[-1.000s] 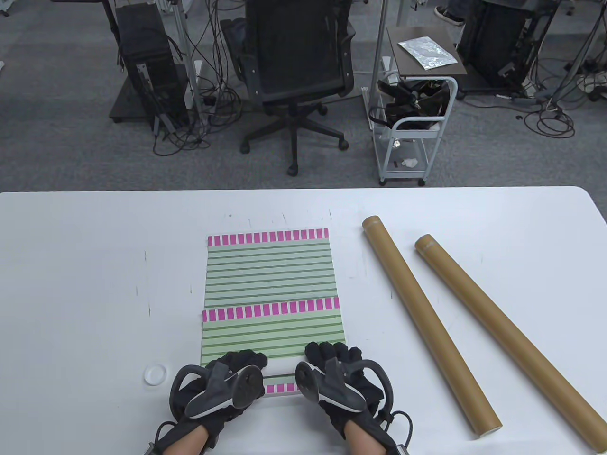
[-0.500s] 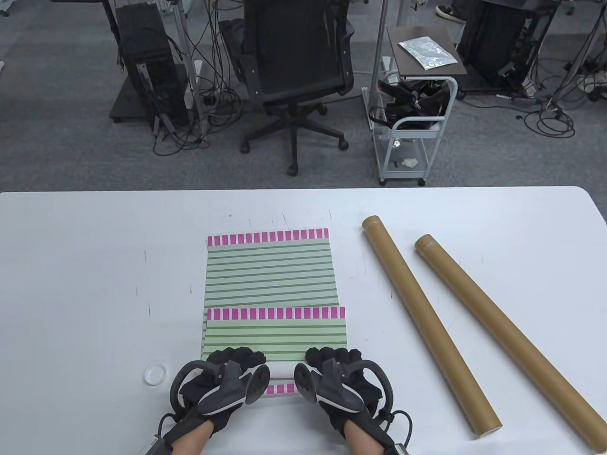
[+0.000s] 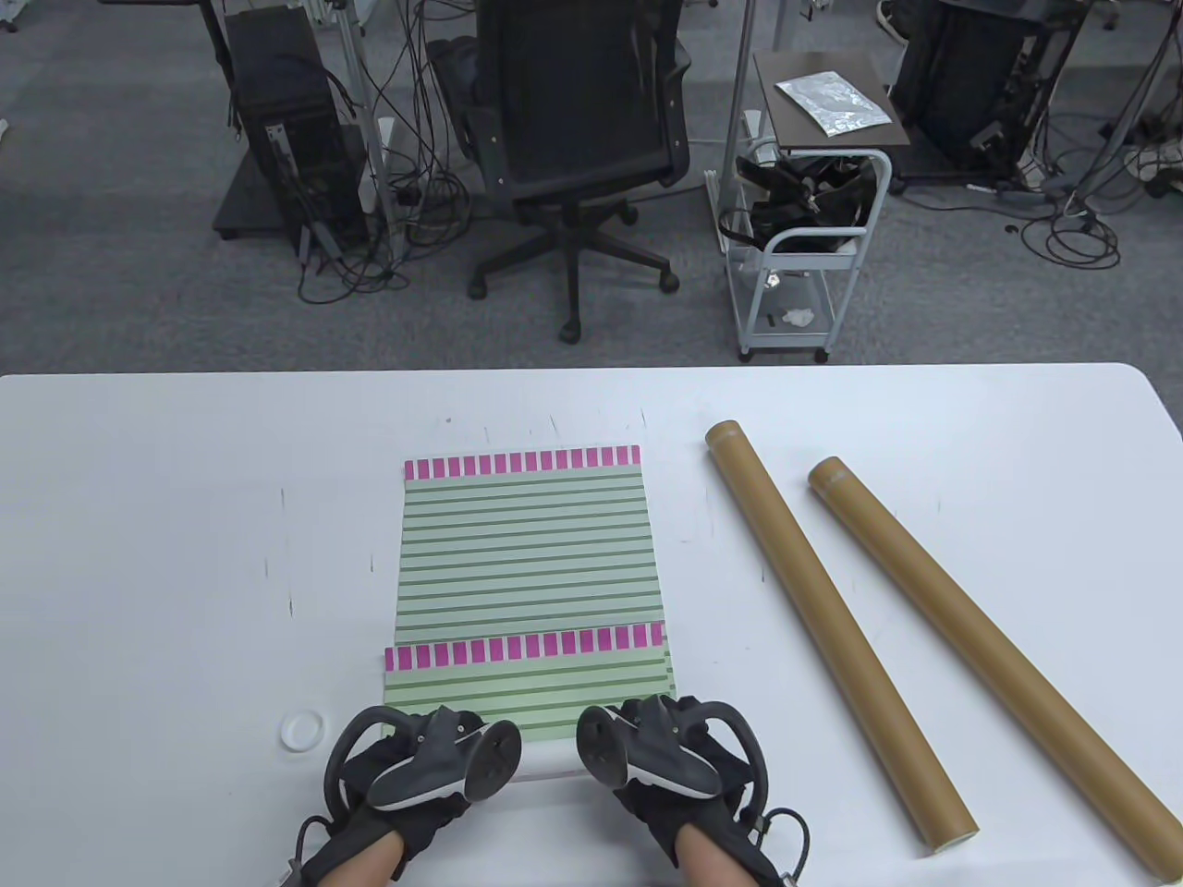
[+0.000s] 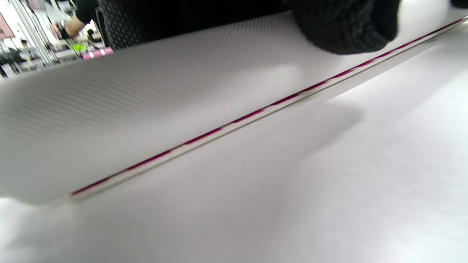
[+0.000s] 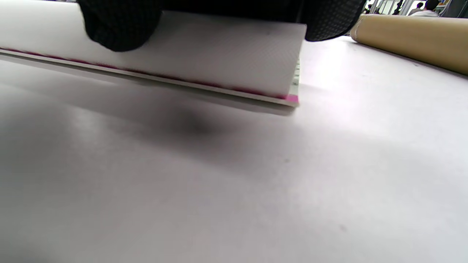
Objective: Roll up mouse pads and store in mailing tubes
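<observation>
Two green-striped mouse pads with pink-checked ends lie stacked on the white table (image 3: 139, 554). The lower pad (image 3: 522, 536) lies flat. The upper pad (image 3: 527, 688) is curled over at its near end, white underside out. My left hand (image 3: 420, 762) and right hand (image 3: 665, 758) grip that curled end side by side. In the left wrist view the white underside (image 4: 146, 91) curves under my fingers (image 4: 343, 25). The right wrist view shows the same curl (image 5: 219, 47) above the lower pad's pink edge. Two brown mailing tubes (image 3: 832, 628) (image 3: 980, 647) lie diagonally to the right.
A small white tube cap (image 3: 301, 730) lies left of my left hand. The nearer tube's open end (image 3: 952, 832) points at the table's front edge. One tube also shows in the right wrist view (image 5: 413, 40). A chair and a cart stand beyond the table.
The upper pad's far pink edge has slid toward me, leaving more of the lower pad uncovered. Both hands have drawn back a little with the curled near end.
</observation>
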`<state>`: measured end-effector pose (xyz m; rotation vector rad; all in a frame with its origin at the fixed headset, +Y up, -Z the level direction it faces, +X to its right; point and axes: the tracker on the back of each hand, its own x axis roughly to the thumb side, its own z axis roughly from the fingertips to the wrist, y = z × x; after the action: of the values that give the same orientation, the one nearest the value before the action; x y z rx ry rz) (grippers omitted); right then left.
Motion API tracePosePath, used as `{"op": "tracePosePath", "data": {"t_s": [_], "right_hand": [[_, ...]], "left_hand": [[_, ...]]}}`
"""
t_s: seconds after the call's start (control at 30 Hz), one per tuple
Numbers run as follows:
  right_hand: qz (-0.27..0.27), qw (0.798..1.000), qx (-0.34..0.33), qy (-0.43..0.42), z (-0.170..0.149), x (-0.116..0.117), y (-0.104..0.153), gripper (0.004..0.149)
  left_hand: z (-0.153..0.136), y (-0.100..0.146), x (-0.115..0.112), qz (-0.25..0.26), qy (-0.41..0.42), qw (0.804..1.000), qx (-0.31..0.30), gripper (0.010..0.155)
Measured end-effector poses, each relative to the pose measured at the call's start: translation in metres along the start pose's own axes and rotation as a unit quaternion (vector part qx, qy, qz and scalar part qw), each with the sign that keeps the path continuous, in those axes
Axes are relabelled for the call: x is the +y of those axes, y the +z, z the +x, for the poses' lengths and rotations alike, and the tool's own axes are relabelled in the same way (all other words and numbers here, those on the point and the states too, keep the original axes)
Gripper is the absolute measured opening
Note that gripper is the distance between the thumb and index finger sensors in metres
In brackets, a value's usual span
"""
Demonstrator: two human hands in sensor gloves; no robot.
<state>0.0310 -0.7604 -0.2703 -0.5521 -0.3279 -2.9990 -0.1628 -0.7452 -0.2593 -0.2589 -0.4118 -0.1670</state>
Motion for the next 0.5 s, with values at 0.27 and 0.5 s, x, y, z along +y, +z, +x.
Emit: {"op": "tracePosePath", "data": {"t_s": [0.27,0.5], "right_hand": [[-0.026,0.999,-0.022,-0.006,0.007,-0.003,0.005,0.061],[-0.061,0.997,-0.017,0.043,0.015,-0.007,0.006,0.049]], "left_hand": [[-0.006,0.0,-0.003,0.002,0.022,1.0,0.002,0.054],[-0.01,-0.001,-0.006,0.001,0.041,0.999,0.003,0.053]]}}
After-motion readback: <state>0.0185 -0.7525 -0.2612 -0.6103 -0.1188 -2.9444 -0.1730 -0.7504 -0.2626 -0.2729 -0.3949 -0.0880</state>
